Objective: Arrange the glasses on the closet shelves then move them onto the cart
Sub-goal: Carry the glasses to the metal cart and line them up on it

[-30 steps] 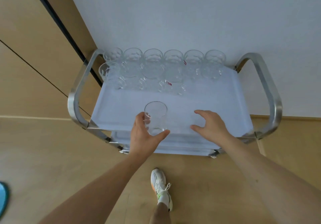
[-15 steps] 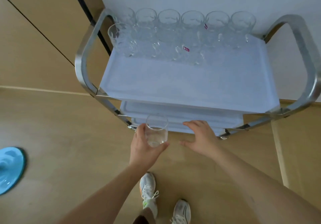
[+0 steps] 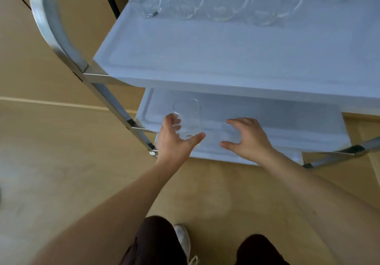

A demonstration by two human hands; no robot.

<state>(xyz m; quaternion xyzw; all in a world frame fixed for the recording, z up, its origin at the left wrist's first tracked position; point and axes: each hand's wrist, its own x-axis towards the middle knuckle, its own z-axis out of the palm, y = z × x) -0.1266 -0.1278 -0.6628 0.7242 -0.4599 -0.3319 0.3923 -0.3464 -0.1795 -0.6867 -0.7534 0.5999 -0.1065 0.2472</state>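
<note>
At the cart's middle shelf (image 3: 287, 118), upright glass (image 3: 188, 118), mouth up, in the curled left hand (image 3: 174, 139); right hand (image 3: 246, 137) spread

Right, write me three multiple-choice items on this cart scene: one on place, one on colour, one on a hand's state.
1. Where is the clear drinking glass that the left hand grips?
A. on the top shelf
B. at the middle shelf
C. on the floor

2. What colour are the cart's plastic shelf trays?
A. pale blue-white
B. red
C. black

3. How is the right hand?
A. gripping a glass
B. clenched in a fist
C. spread open, holding nothing

Answers:
1 B, the glass shows against the middle tray, under the top one.
2 A, every tray looks pale blue-white inside the silver metal frame.
3 C, its fingers are spread over the tray's front with nothing between them.
</note>
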